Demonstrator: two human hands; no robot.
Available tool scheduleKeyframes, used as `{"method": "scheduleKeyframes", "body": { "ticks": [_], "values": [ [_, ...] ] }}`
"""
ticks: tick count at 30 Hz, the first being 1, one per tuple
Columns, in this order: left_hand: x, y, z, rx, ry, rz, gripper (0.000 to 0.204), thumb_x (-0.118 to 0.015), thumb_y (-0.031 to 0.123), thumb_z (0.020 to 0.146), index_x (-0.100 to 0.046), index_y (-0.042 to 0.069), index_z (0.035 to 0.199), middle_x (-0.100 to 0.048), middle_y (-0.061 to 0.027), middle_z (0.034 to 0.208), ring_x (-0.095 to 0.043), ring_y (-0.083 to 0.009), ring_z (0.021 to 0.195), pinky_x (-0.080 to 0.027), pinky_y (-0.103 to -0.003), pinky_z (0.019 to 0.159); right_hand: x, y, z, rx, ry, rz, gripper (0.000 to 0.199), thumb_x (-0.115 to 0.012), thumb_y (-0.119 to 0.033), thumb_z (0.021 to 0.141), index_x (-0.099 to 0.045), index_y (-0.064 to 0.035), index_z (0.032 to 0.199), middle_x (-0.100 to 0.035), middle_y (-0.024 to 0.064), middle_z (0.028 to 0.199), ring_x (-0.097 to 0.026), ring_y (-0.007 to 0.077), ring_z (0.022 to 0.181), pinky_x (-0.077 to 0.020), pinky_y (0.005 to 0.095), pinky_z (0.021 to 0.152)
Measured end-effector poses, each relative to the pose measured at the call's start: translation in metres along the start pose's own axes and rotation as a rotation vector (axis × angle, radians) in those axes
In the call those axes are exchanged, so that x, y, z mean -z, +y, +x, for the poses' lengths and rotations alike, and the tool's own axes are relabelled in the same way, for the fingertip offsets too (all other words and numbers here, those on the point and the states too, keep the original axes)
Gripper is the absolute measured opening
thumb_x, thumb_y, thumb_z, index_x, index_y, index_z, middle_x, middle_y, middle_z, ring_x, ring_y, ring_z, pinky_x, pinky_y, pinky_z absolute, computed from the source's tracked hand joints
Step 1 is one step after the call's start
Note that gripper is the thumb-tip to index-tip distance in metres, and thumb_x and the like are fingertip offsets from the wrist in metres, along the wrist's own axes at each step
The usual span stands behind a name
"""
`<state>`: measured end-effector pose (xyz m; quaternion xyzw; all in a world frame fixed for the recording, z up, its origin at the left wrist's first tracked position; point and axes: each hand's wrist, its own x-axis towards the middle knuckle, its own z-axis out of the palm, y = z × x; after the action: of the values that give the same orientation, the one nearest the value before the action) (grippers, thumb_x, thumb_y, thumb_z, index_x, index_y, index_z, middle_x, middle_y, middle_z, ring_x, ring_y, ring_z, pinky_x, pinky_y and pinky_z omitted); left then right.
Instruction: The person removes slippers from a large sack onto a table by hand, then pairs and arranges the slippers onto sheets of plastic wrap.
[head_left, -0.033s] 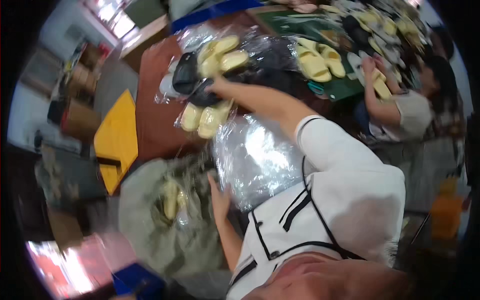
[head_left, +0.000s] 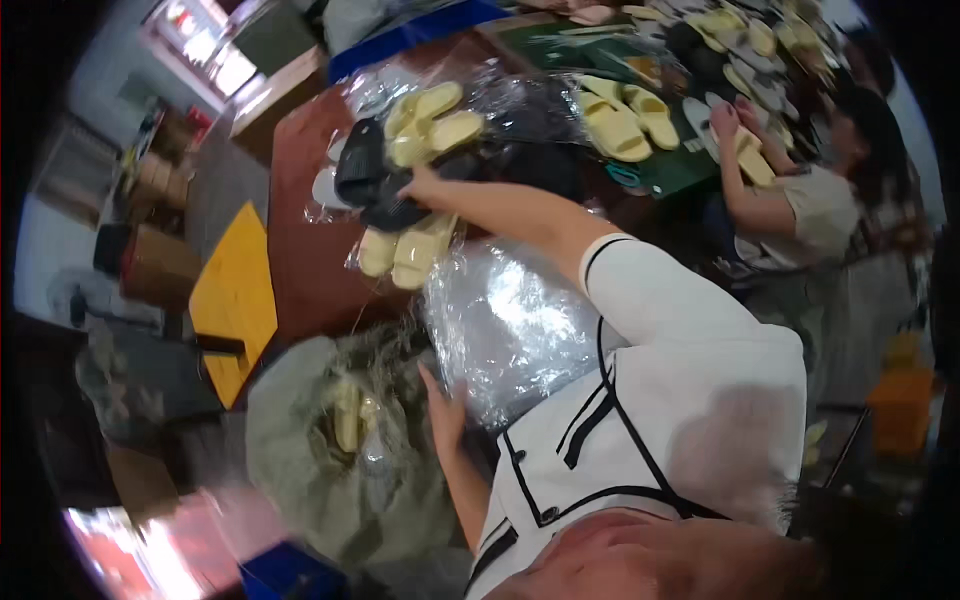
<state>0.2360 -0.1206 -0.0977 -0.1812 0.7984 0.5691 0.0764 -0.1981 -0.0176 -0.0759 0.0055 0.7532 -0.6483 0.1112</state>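
Note:
My right hand [head_left: 423, 187] reaches across the brown table and has its fingers closed on a black slipper [head_left: 396, 208]. A second black slipper [head_left: 362, 160] lies just beyond it to the left. Pale yellow slippers [head_left: 455, 130] in clear plastic lie beyond my hand. A bagged yellow pair [head_left: 410, 255] sits on its near side. My left hand [head_left: 446, 408] is open, thumb apart, along the left edge of a stack of clear plastic bags [head_left: 530, 310] in front of my body. Whether it grips a bag is hidden.
A grey-green sack [head_left: 290, 450] holding yellow slippers stands at the lower left, near a yellow board [head_left: 240, 300]. At right, a co-worker [head_left: 810, 210] handles slippers beside a green mat [head_left: 690, 175] bearing teal scissors [head_left: 622, 175]. Slippers are heaped at the far right.
My right hand and the black slipper have shifted slightly left and nearer to me. The whole view has moved a little. My left hand stays beside the plastic bags.

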Motion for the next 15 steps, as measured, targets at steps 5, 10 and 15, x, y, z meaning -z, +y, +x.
{"method": "scheduleKeyframes", "body": {
  "ticks": [5, 10, 15],
  "values": [
    [-0.008, 0.003, -0.019, -0.039, -0.044, -0.194, 0.089, -0.062, 0.001, 0.089, -0.007, 0.011, 0.159, -0.023, -0.0209, 0.159, -0.034, -0.0279, 0.140, -0.031, -0.034, 0.110, -0.021, -0.084, -0.024, 0.512, -0.218, 0.128, 0.061, -0.081, -0.001, 0.070, -0.057, 0.0000, 0.126, -0.065, 0.0137, 0.111, -0.064, 0.0248, 0.094, -0.0569, 0.0366, 0.059],
    [-0.013, 0.017, -0.014, -0.060, -0.028, -0.223, 0.089, -0.058, -0.004, 0.088, -0.009, 0.013, 0.160, -0.016, -0.0208, 0.162, -0.024, -0.0290, 0.146, -0.025, -0.037, 0.115, 0.116, -0.189, 0.004, 0.548, -0.176, 0.069, 0.067, -0.085, -0.009, 0.074, -0.053, 0.0028, 0.132, -0.065, 0.0136, 0.120, -0.067, 0.0235, 0.094, -0.0572, 0.0337, 0.064],
    [-0.026, 0.017, -0.004, -0.095, -0.060, -0.302, 0.088, -0.056, -0.010, 0.085, -0.011, 0.007, 0.158, -0.027, -0.0186, 0.158, -0.035, -0.0261, 0.138, -0.032, -0.031, 0.109, 0.276, -0.245, 0.012, 0.649, -0.012, 0.160, 0.042, -0.075, -0.004, 0.083, -0.060, -0.0043, 0.123, -0.066, 0.0118, 0.108, -0.066, 0.0236, 0.084, -0.0578, 0.0376, 0.065]
  ]
}}
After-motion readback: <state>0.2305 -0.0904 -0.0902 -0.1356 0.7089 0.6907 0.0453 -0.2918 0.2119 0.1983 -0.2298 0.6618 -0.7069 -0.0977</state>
